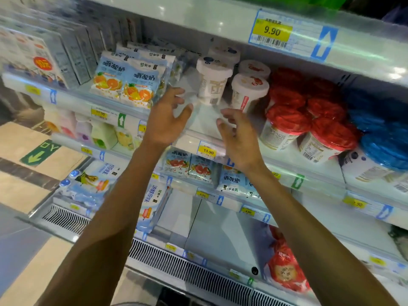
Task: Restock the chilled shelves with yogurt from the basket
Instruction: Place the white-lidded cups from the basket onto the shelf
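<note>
Both my hands reach into the chilled shelf [205, 138] at chest height. My left hand [167, 115] is open, fingers spread, just left of a white yogurt cup [212, 82] with a wide white lid. My right hand [238, 133] is open too, fingers curled loosely, just in front of and below that cup and a second white cup with a red label [247, 91]. Neither hand holds anything. More white cups stand behind these two. The basket is out of view.
Orange-fruit yogurt packs [123, 85] lie left of the cups, and red-lidded cups [309, 122] and blue-wrapped cups [384, 138] crowd the right. Carton packs [44, 51] fill the far left. Lower shelves hold pouches and price tags; a vent grille [187, 268] runs along the bottom.
</note>
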